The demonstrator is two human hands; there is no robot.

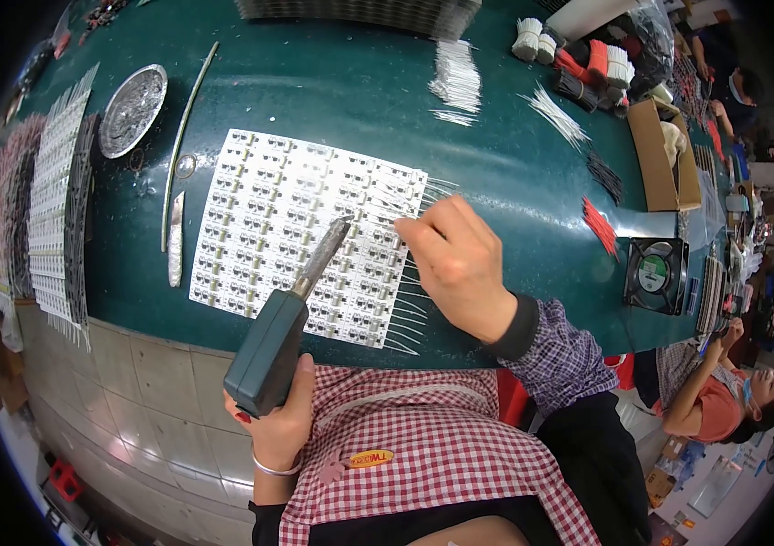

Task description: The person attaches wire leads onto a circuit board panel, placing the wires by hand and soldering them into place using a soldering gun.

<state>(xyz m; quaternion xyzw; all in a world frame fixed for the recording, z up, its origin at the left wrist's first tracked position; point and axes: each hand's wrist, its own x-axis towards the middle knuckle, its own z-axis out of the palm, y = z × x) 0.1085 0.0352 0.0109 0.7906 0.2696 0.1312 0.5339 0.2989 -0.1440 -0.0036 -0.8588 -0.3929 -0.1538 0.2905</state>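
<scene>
1. We work at a dark green bench [332, 91] in a busy workshop.
2. Our left hand [280, 420] is wrapped around a soldering gun [282, 326], whose tip hovers over the white circuit-board panel [301, 232].
3. Our right hand [456, 264] pinches a thin wire lead at the panel's right edge.
4. We judge the hot tip could slip and burn our fingers.
5. The wire could shift, spoiling the joint.

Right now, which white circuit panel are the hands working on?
The flat panel mid-table, under the soldering iron in the left hand and touched by the right hand. The other panels lie stacked far left.
</scene>
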